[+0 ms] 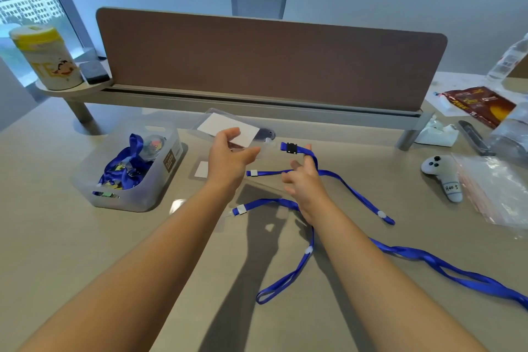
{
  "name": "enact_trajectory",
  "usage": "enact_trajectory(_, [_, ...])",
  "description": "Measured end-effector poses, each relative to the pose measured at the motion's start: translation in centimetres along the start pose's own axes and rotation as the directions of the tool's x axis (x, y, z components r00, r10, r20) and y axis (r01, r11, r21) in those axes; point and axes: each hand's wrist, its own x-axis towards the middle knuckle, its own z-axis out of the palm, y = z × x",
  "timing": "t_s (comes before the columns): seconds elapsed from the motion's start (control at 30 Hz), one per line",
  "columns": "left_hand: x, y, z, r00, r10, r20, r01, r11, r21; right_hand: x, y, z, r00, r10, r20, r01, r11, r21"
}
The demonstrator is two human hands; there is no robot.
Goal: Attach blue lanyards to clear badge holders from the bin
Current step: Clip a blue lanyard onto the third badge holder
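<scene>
Lying partly hidden: a blue lanyard (285,280) is crossed by the right forearm, and another lanyard (457,268) is cut off at the right edge.
Hard to make out: the clear badge holder (251,148) is nearly invisible against the desk (85,251); only its edge and a clip end are discerned.
Left hand (228,157): the badge holder is pinched between thumb and fingers, above the desk.
Right hand (303,180): fingers are half curled; a flat woven lanyard strap (331,173) with a black buckle (292,148) is draped over the raised forefinger.
Bin (128,203): frosted translucent plastic with rounded corners, left of the hands, filled with tangled blue ribbon and clips.
White card (225,126): seen behind the left hand in a clear sleeve.
Controller (443,177): pale, smooth, at right.
</scene>
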Motion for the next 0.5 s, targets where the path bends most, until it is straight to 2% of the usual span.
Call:
enact_trajectory(0.13, [-0.2,0.5,1.5,1.0,0.014,0.008,-0.015,0.998,0.054,-0.2,-1.8,-3.4,0.993,-0.081,-0.083,0.088,0.993,0.073])
enact_trajectory(0.27, [-0.2,1.0,3.8,0.999,0.026,0.039,-0.029,0.997,0.071,-1.3,-4.0,-7.0,0.976,-0.128,-0.174,0.141,0.988,0.067])
enact_trajectory(0.5, [0.7,2.5,8.0,0.996,0.068,0.063,-0.072,0.995,0.068,-0.2,-6.3,-13.1,0.927,-0.175,-0.332,0.148,0.983,-0.107])
